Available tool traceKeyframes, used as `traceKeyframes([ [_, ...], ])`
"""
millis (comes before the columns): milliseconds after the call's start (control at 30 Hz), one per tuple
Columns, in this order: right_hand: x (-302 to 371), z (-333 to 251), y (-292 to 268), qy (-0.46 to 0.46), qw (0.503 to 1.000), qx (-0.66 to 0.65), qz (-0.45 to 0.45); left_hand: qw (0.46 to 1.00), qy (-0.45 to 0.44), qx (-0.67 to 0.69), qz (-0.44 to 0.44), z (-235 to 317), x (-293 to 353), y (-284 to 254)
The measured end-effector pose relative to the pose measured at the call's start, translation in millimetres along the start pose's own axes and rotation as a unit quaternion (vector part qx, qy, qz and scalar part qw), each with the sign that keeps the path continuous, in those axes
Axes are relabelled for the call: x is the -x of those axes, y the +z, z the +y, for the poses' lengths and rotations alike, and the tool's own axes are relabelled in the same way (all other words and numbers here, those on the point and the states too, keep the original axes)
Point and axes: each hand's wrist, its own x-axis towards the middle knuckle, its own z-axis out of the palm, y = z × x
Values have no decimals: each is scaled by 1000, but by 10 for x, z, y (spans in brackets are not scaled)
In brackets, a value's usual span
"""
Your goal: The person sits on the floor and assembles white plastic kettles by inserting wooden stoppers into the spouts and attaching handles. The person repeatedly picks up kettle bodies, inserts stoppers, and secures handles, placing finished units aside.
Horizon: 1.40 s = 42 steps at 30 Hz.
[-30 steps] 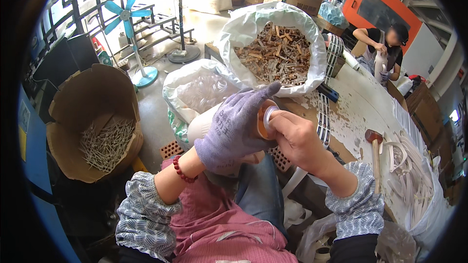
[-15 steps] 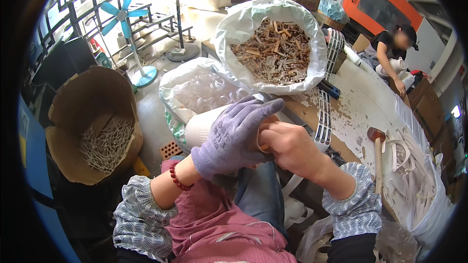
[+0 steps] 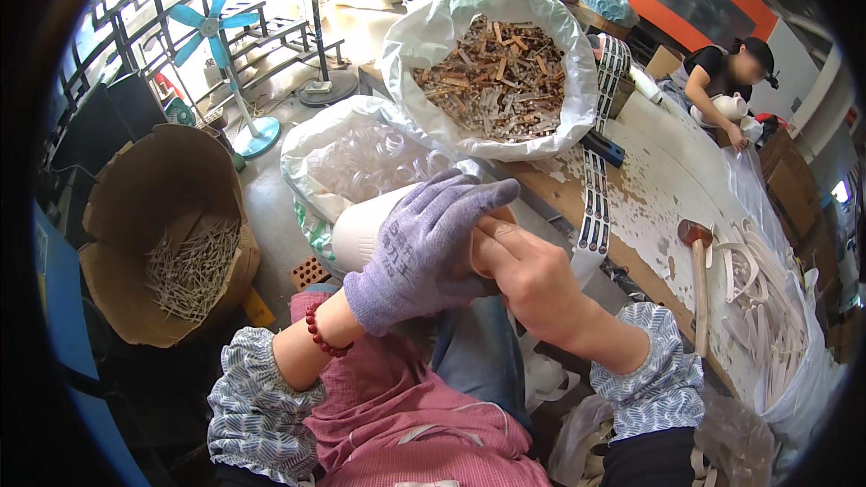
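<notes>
Container: The pale container (image 3: 356, 239) is held on its side, off the bench (image 3: 672, 171), above the pink apron (image 3: 415, 415) and near the bag of clear rings (image 3: 300, 151).
Gloved left hand: The container's body is gripped by the gloved left hand (image 3: 428, 252), fingers wrapped over the top.
Bare right hand: Fingers of the bare right hand (image 3: 528, 266) are curled at the container's mouth; whether anything is pinched there cannot be told.
Bench: A mallet (image 3: 700, 284) is noted with its handle end at the near edge; white strips (image 3: 771, 334) are piled toward the right edge.
Slip risk: The container could be twisted loose and dropped – a hard right-hand push against a weak left hold would be the cause.
Mouth risk: Bare fingertips could be scraped by the rim; flaws could be missed – the mouth is mostly covered.
</notes>
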Motion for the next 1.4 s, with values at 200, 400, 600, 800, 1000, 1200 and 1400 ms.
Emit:
traceKeyframes([
  [200, -115, 31, -87, 22, 981, 56, -187, 997, -6, -66, -30, 98, 13, -33],
  [400, -54, 57, -22, 6, 983, 70, -171, 997, 20, -72, -17, 151, 52, 33],
  [600, 284, 122, -134, 14, 965, -122, -230, 992, 59, -75, -80, 190, 210, 184],
  [800, 582, 69, -252, 60, 932, -344, -95, 959, 93, -64, -262, 246, 109, -119],
  [1000, 1625, 1904, 19, 227, 962, 117, 93, 970, 170, -149, -85, 438, -225, -670],
  [1200, 1668, 2170, 248, 301, 932, 174, 105, 967, -180, -129, 126, 137, 151, -837],
  [1400, 1590, 1920, 484, 289, 930, 205, 96, 844, -425, -313, -99, -879, 993, -694],
])
